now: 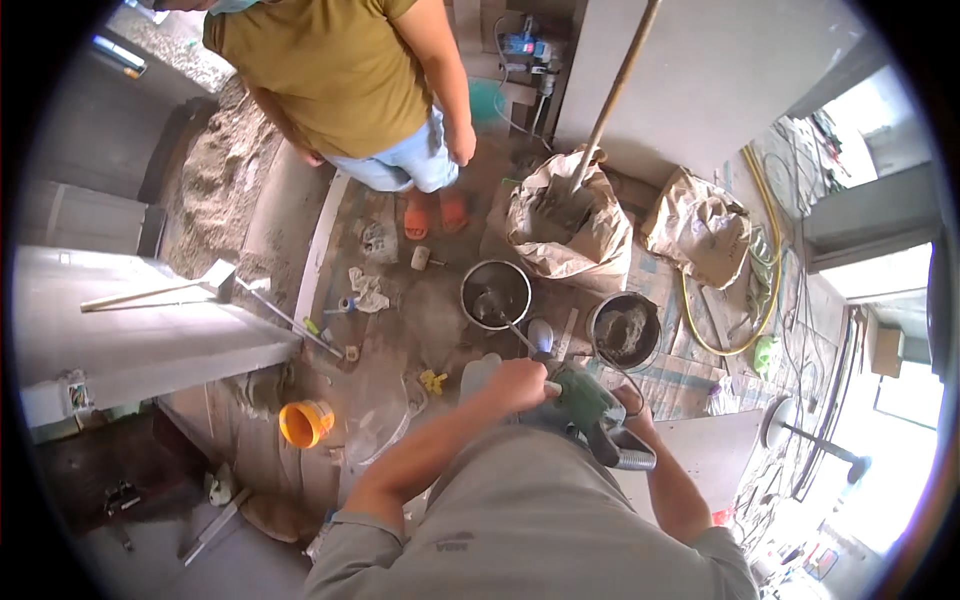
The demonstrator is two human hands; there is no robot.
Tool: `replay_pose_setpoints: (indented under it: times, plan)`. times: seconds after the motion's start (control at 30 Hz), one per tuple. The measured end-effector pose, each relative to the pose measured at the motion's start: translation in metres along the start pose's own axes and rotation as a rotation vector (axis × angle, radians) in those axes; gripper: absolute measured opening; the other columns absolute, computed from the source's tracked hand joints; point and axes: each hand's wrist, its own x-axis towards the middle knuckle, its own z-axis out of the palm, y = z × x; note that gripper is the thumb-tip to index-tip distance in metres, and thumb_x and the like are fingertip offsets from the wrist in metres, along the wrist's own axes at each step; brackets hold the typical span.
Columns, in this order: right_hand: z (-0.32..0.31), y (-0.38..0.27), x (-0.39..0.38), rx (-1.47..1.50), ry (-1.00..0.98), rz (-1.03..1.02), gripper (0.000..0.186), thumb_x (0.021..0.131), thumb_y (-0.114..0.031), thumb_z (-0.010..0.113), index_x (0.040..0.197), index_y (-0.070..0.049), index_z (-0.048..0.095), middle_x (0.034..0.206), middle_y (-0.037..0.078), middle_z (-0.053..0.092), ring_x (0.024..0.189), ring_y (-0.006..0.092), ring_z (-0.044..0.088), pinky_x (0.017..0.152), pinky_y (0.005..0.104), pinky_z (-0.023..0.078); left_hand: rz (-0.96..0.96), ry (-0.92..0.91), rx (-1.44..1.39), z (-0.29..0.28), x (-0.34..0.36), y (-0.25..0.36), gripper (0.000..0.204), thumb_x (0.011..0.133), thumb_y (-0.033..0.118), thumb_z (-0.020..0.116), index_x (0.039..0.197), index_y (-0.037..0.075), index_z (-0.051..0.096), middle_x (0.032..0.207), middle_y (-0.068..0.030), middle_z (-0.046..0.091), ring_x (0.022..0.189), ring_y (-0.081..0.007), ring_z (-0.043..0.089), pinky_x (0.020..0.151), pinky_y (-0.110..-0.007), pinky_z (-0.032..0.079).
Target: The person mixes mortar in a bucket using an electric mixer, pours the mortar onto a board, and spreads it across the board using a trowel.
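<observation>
Left hand (pixel 524 385) clasps drill (pixel 588 402); right hand (pixel 634 402) alongside, grip unclear. We keep mixing rod (pixel 518 334) centred in bucket (pixel 514 277).

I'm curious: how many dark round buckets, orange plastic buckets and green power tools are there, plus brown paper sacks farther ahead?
Dark round buckets: 2
Orange plastic buckets: 1
Green power tools: 1
Brown paper sacks: 2
Total: 6

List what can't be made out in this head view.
All in the head view:
- Right hand: its exact hold, partly hidden by the green mixer.
- Mixing paddle: lower end, blurred inside the light-rimmed bucket.
- Wooden pole: upper end, cut off by the top edge.
- Co-worker: part of the head, same edge.
</observation>
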Motion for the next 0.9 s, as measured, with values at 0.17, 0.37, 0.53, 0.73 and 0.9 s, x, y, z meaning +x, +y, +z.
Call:
replay_pose_setpoints:
  times: [0.17, 0.37, 0.53, 0.73, 0.9]
  plan:
    - [0.049, -0.028, -0.085, 0.304, 0.169, 0.137, 0.026, 0.078, -0.02, 0.072, 0.101, -0.007, 0.071, 0.097, 0.013, 0.066, 0.09, 0.0323, 0.065, 0.076, 0.0426, 0.051, 0.118, -0.169, 0.136, -0.033, -0.031, 0.047, 0.04, 0.082, 0.041, 0.073, 0.086, 0.002, 0.073, 0.084, -0.0178, 0.072, 0.083, -0.0351, 0.071, 0.073, -0.047, 0.055]
    - [0.099, -0.052, -0.201, 0.411, 0.201, 0.241, 0.024, 0.078, -0.017, 0.072, 0.1, -0.006, 0.071, 0.096, 0.012, 0.066, 0.089, 0.0289, 0.065, 0.075, 0.0398, 0.051, 0.374, -0.155, 0.144, -0.013, -0.064, 0.075, 0.021, 0.077, 0.026, 0.073, 0.078, 0.005, 0.074, 0.08, -0.016, 0.072, 0.077, -0.0312, 0.073, 0.071, -0.045, 0.057]
    - [0.142, -0.055, -0.205, 0.47, 0.214, 0.215, 0.023, 0.078, -0.014, 0.073, 0.099, -0.004, 0.07, 0.095, 0.011, 0.066, 0.088, 0.0261, 0.065, 0.075, 0.0375, 0.051, 0.161, -0.2, 0.032, 0.043, -0.029, 0.034, 0.04, 0.068, 0.039, 0.081, 0.075, 0.001, 0.073, 0.076, -0.0199, 0.07, 0.075, -0.035, 0.071, 0.069, -0.046, 0.056]
    - [0.186, -0.046, -0.175, 0.553, 0.25, 0.149, 0.021, 0.079, -0.011, 0.073, 0.097, -0.002, 0.07, 0.093, 0.01, 0.066, 0.087, 0.0227, 0.065, 0.074, 0.0347, 0.051, 0.332, -0.135, 0.144, 0.033, -0.041, 0.032, 0.04, 0.075, 0.04, 0.077, 0.08, 0.001, 0.073, 0.078, -0.0208, 0.071, 0.077, -0.0371, 0.071, 0.073, -0.046, 0.056]
    - [0.198, -0.031, -0.17, 0.477, 0.234, 0.084, 0.019, 0.079, -0.009, 0.074, 0.096, -0.001, 0.07, 0.092, 0.009, 0.067, 0.086, 0.0198, 0.065, 0.073, 0.0324, 0.051, 0.358, -0.237, 0.118, 0.045, -0.053, 0.035, 0.036, 0.078, 0.041, 0.077, 0.08, 0.005, 0.073, 0.078, -0.0176, 0.071, 0.077, -0.035, 0.07, 0.073, -0.045, 0.055]
